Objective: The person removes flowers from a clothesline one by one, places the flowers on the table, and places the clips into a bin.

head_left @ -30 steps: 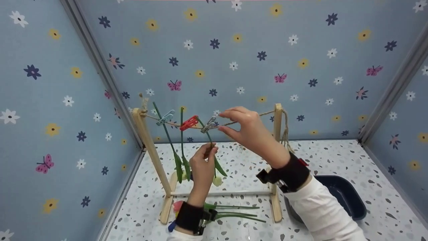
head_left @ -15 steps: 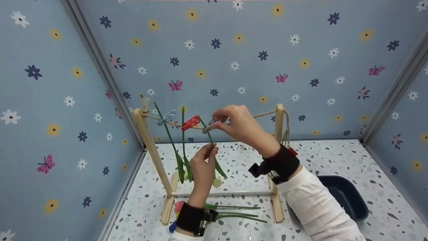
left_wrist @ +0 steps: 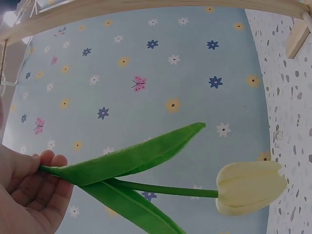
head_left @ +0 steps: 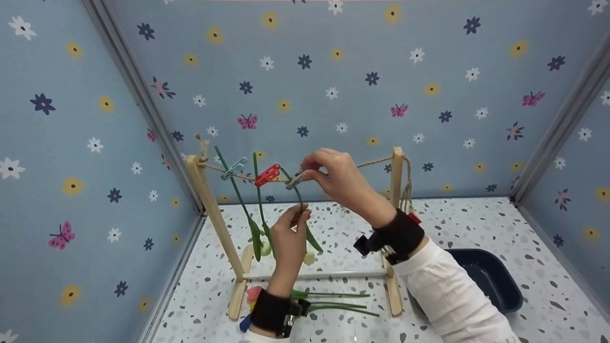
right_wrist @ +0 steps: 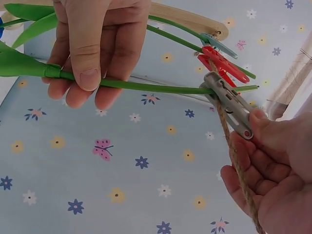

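My left hand pinches the green stem of a pale yellow tulip, which hangs bloom down from the twine line. With thumb and fingers my right hand grips the handle end of a grey clothespin. The clothespin's nose sits over both the tulip's stem and the twine in the right wrist view. To its left on the line, a red clothespin and a light blue clothespin each hold another green stem, with leaves and blooms hanging below.
A wooden frame with a left post and right post carries the twine. Several flowers with green stems lie on the speckled table at the frame's base. A dark blue basin stands at the right, partly behind the right sleeve.
My right hand has moved left from beside the grey clothespin and taken hold of its handle end. The left hand has stayed on the stem.
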`<move>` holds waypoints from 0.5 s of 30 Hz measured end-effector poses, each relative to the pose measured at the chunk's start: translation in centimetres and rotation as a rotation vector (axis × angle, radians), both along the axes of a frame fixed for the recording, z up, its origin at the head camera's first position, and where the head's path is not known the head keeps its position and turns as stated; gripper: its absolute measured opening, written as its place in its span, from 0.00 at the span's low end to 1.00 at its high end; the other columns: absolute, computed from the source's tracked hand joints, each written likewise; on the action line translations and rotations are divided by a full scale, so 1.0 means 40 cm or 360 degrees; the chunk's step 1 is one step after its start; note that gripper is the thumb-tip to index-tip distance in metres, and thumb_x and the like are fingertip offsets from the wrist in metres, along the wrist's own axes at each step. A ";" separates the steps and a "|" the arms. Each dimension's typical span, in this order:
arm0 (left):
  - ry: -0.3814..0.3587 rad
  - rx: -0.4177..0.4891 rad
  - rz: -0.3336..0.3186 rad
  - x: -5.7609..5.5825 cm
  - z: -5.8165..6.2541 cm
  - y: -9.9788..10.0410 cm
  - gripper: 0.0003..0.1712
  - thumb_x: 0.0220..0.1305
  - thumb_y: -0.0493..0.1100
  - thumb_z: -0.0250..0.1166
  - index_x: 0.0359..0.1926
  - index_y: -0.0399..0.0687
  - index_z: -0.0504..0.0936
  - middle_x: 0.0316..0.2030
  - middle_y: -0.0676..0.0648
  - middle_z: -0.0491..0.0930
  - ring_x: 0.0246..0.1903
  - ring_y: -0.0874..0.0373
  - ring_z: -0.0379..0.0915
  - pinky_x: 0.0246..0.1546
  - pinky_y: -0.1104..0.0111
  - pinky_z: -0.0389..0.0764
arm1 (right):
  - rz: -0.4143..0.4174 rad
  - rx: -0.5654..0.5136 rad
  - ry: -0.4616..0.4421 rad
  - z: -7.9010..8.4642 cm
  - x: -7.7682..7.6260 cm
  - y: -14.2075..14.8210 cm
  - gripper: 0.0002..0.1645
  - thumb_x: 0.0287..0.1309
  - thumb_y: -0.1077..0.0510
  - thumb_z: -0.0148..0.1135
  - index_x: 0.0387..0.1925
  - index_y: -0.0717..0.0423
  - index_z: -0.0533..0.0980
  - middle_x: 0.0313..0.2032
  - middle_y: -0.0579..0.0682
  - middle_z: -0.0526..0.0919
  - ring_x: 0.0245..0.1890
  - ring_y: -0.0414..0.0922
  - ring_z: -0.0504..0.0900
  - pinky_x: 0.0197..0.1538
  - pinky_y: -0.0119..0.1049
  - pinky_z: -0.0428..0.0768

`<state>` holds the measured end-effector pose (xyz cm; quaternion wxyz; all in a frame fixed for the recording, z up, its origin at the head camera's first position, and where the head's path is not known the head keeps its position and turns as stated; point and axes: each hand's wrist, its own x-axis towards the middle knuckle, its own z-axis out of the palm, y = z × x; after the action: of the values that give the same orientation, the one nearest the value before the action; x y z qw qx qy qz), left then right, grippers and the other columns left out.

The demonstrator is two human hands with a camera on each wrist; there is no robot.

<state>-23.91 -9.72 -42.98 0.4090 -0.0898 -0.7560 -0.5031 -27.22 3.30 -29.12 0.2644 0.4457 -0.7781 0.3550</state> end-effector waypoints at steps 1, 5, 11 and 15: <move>-0.0002 -0.0004 0.0005 0.000 0.000 0.001 0.08 0.54 0.37 0.63 0.37 0.44 0.82 0.30 0.50 0.82 0.28 0.63 0.78 0.29 0.72 0.77 | -0.0001 -0.0023 0.0022 -0.001 0.000 0.001 0.08 0.52 0.59 0.60 0.34 0.61 0.77 0.32 0.51 0.79 0.34 0.40 0.79 0.38 0.28 0.77; -0.0017 -0.0014 0.0015 0.005 0.002 0.004 0.08 0.55 0.37 0.63 0.37 0.44 0.82 0.30 0.51 0.82 0.29 0.64 0.78 0.29 0.72 0.77 | -0.0023 -0.0070 0.0102 -0.004 0.000 0.002 0.08 0.53 0.59 0.59 0.34 0.59 0.77 0.32 0.50 0.79 0.34 0.39 0.78 0.37 0.27 0.76; 0.0001 -0.0048 0.0023 0.012 0.005 0.007 0.08 0.55 0.37 0.62 0.38 0.44 0.82 0.30 0.50 0.82 0.28 0.64 0.77 0.29 0.73 0.77 | -0.0009 -0.0188 0.0182 -0.002 -0.001 0.001 0.06 0.52 0.60 0.59 0.32 0.59 0.77 0.31 0.49 0.79 0.32 0.38 0.78 0.36 0.28 0.76; 0.0027 -0.0090 0.0002 0.013 0.003 0.008 0.09 0.55 0.36 0.62 0.39 0.45 0.81 0.30 0.49 0.82 0.28 0.63 0.77 0.28 0.73 0.76 | -0.0031 -0.0258 0.0221 0.006 0.000 0.004 0.06 0.52 0.60 0.60 0.31 0.58 0.78 0.30 0.48 0.80 0.32 0.38 0.78 0.36 0.28 0.76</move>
<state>-23.37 -9.40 -42.86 0.4130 -0.1052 -0.7665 -0.4804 -27.22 3.45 -28.90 0.3562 0.4388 -0.7309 0.3824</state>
